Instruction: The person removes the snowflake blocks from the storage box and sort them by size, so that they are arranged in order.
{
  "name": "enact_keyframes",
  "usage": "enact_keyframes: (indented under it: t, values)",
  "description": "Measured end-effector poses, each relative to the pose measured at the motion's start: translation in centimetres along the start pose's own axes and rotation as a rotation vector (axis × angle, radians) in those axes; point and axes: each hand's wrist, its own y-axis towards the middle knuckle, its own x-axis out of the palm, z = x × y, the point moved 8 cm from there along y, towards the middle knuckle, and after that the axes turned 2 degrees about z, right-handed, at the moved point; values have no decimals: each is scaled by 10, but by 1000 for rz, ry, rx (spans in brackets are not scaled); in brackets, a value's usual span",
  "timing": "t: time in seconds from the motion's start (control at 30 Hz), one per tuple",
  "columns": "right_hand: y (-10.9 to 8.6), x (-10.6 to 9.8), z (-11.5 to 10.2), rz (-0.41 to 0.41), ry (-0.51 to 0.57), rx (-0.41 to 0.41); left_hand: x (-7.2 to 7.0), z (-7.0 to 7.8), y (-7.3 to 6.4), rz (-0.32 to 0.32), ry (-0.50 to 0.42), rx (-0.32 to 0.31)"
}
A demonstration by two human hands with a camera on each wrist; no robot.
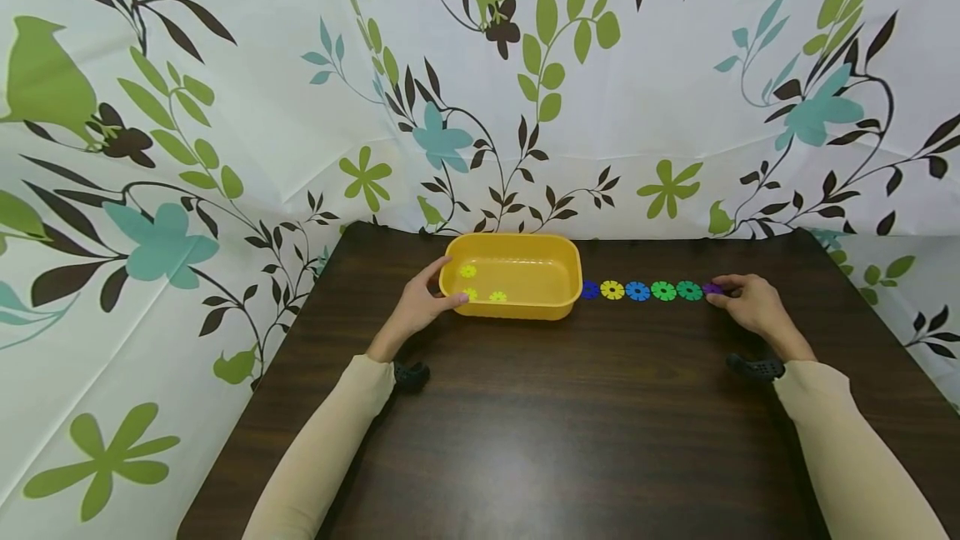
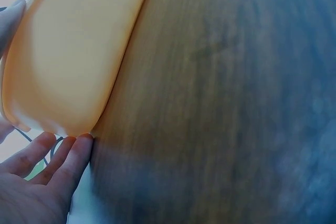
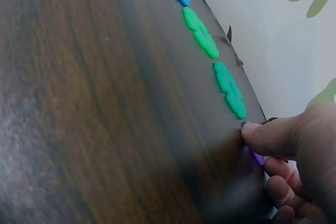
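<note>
**Two hands at work: a yellow tray and a row of flower-shaped discs**

In the head view, a yellow tray (image 1: 525,310) stood on a dark wood-grain table (image 1: 517,407), near its far edge. The left hand (image 1: 415,307) touched the tray's left end, thumb and fingers spread wide; the left wrist view showed several fingertips against the end wall. Three yellow-green pieces (image 1: 498,297) lay on the tray's floor, toward its left side.

From the tray's right end, a row of notched discs ran rightward: dark blue (image 1: 591,290), yellow (image 1: 612,290), light blue (image 1: 638,291), bright green (image 1: 663,291) and teal (image 1: 688,291). At the row's right end was a purple disc (image 3: 256,157), just beside the teal one. The right hand (image 1: 756,308) held it in a narrow pinch, the thumb covering part of it.

Both forearms wore pale sleeves (image 1: 322,440). A white cloth (image 1: 277,140) printed with leaves, flowers and birds hung behind the table.
</note>
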Motion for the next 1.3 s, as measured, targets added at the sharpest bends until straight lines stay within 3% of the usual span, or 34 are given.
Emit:
enact_keyframes:
  t: [0.17, 0.3, 0.43, 0.63, 0.83, 1.0, 1.3]
  values:
    - [1, 1, -1, 13, 1, -5, -1, -2, -1, 2, -3, 2]
    - [-1, -2, -12, 92, 25, -27, -1, -2, -1, -1, -6, 4]
    - [-4, -9, -42, 190, 65, -84, -1, -2, -1, -4, -4, 3]
    - [-4, -14, -107, 217, 122, -189, -1, -1, 0, -3, -11, 5]
    - [-3, -3, -167, 161, 137, -300, 0, 1, 0, -10, -30, 8]
    - [0, 16, -211, 65, 170, -377, 0, 0, 0, -6, -21, 10]
    - [9, 62, -266, -90, 142, -485, -1, 0, 1, 0, 11, 15]
